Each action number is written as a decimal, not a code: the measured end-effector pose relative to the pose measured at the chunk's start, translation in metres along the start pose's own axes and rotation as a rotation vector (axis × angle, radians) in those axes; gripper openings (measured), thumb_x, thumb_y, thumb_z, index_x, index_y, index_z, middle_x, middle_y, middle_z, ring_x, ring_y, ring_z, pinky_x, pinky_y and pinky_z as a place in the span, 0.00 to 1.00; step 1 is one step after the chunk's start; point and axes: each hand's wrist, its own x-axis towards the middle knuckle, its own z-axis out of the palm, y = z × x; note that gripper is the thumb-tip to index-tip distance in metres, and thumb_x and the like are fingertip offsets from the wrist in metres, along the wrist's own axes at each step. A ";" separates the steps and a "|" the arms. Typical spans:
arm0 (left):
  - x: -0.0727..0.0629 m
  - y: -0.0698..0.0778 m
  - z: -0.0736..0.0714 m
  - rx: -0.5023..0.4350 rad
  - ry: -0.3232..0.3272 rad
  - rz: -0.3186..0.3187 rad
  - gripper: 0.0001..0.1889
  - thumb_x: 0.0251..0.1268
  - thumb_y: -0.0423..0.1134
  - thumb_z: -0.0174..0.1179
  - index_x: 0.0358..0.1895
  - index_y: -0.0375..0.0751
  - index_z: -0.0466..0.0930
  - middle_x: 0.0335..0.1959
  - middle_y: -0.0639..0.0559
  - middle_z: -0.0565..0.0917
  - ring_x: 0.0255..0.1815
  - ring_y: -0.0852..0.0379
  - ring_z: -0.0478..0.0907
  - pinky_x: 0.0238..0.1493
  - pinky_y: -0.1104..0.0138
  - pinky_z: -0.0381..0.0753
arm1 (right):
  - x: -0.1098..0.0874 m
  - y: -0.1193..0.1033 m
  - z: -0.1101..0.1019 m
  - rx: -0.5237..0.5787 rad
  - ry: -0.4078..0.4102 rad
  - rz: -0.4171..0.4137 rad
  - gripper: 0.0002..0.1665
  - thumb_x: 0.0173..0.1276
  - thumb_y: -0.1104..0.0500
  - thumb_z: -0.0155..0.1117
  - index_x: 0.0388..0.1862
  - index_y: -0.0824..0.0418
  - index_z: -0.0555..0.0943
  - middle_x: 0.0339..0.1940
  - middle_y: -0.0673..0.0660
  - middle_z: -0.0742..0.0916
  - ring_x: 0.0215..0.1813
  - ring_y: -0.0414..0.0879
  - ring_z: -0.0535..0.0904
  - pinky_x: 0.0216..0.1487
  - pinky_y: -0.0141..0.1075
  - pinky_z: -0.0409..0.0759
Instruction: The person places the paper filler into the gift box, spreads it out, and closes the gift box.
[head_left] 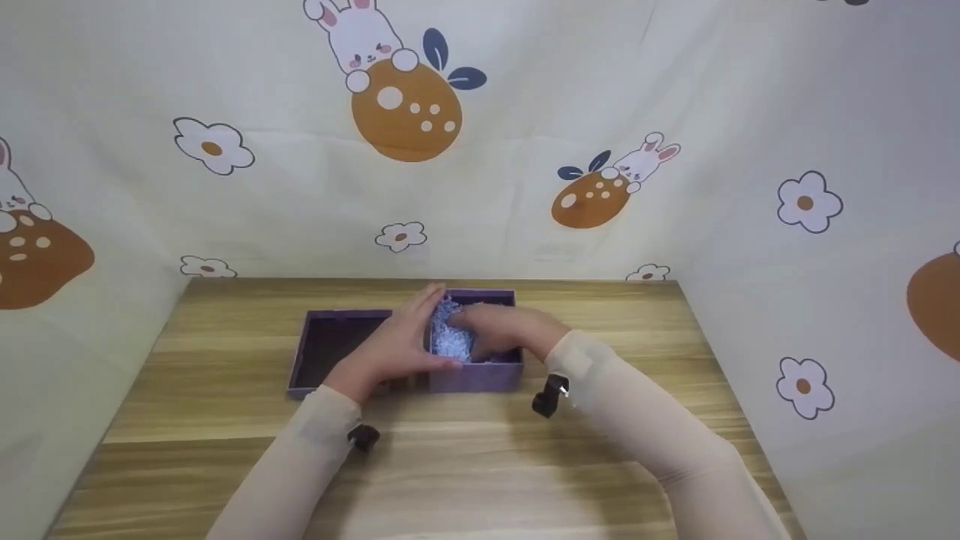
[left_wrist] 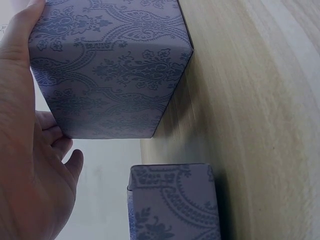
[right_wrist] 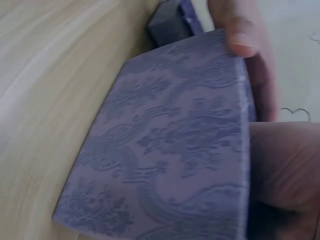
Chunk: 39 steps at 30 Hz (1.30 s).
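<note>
A purple box (head_left: 476, 378) with a raised damask pattern stands uncovered on the table, partly filled with light blue shredded paper (head_left: 453, 343). My left hand (head_left: 397, 337) grips its left side, thumb over the front rim and fingers reaching to the back. The thumb (right_wrist: 243, 42) also shows on the rim in the right wrist view. My right hand (head_left: 510, 328) reaches in over the right side, fingers down among the shreds. Its fingertips are partly buried, and I cannot tell whether they pinch any paper. The right wrist view shows the box's patterned wall (right_wrist: 165, 145) below this hand.
Left of the box lies a matching shallow lid (head_left: 300, 352), its hollow side up, partly behind the left hand. Both stand on a wood-grain table (head_left: 450, 465). A printed cloth (head_left: 510, 97) hangs along the back and sides. Small black devices (head_left: 550, 396) sit at both wrists.
</note>
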 end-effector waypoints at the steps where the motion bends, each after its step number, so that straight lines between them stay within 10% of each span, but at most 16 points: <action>1: 0.000 0.000 0.000 -0.001 -0.003 -0.002 0.75 0.47 0.78 0.79 0.93 0.44 0.48 0.93 0.47 0.50 0.92 0.45 0.46 0.89 0.46 0.52 | -0.004 0.002 -0.003 0.021 0.014 -0.013 0.39 0.72 0.60 0.80 0.79 0.62 0.78 0.76 0.63 0.83 0.77 0.58 0.78 0.81 0.49 0.73; 11: -0.001 0.002 -0.002 -0.004 -0.023 -0.040 0.76 0.47 0.81 0.76 0.93 0.49 0.44 0.94 0.50 0.45 0.93 0.45 0.44 0.88 0.43 0.51 | -0.038 0.025 -0.030 0.215 0.162 -0.083 0.25 0.72 0.63 0.79 0.67 0.64 0.86 0.61 0.61 0.89 0.63 0.57 0.84 0.67 0.52 0.85; 31: 0.000 0.003 -0.001 -0.020 -0.022 -0.031 0.76 0.47 0.80 0.77 0.93 0.48 0.44 0.94 0.52 0.45 0.93 0.47 0.43 0.89 0.46 0.49 | 0.001 0.010 -0.016 -0.038 -0.093 0.114 0.35 0.71 0.63 0.77 0.76 0.57 0.80 0.68 0.62 0.87 0.67 0.56 0.83 0.72 0.50 0.82; 39: -0.001 0.000 0.002 -0.030 -0.008 -0.028 0.76 0.48 0.79 0.78 0.93 0.46 0.46 0.94 0.49 0.46 0.92 0.45 0.44 0.88 0.44 0.52 | -0.006 0.004 -0.027 0.197 0.053 -0.056 0.16 0.71 0.62 0.79 0.55 0.59 0.87 0.47 0.53 0.88 0.48 0.47 0.83 0.53 0.42 0.86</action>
